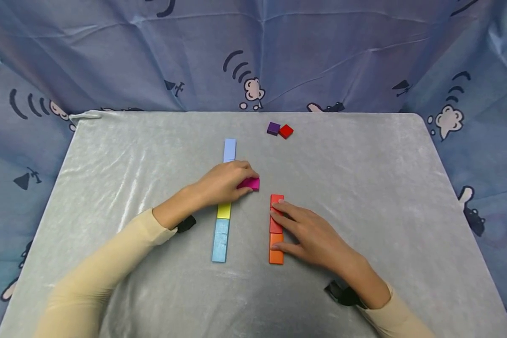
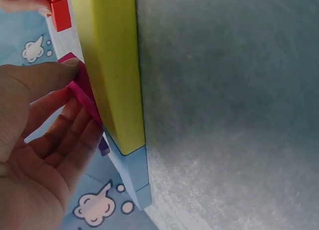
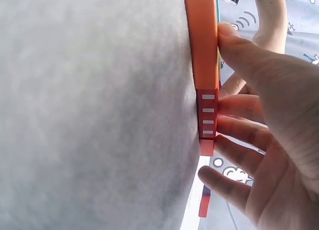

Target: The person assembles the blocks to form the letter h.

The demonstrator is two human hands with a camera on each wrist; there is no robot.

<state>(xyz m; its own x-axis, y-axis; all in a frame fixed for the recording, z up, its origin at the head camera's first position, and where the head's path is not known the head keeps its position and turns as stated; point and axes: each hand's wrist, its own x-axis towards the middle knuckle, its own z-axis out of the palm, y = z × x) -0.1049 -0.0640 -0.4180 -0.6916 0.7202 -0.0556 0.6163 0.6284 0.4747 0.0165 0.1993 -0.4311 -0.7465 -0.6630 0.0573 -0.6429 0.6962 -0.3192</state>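
My left hand (image 1: 228, 182) pinches a magenta block (image 1: 251, 184) between thumb and fingers, beside a column of blocks. That column has a periwinkle block (image 1: 230, 149) at the far end, a yellow block (image 1: 224, 211) partly under the hand, and light blue (image 1: 220, 240) at the near end. My right hand (image 1: 317, 237) touches a second column with nearly straight fingers. Its thumb rests on the orange block (image 3: 204, 46); the other fingertips lie along the red block with white marks (image 3: 208, 115) and the red block at the far end (image 1: 277, 201).
A purple block (image 1: 273, 128) and a red block (image 1: 286, 131) lie together near the back edge. Grey cloth covers the table (image 1: 376, 188). Patterned blue curtains (image 1: 321, 51) hang behind it and at both sides.
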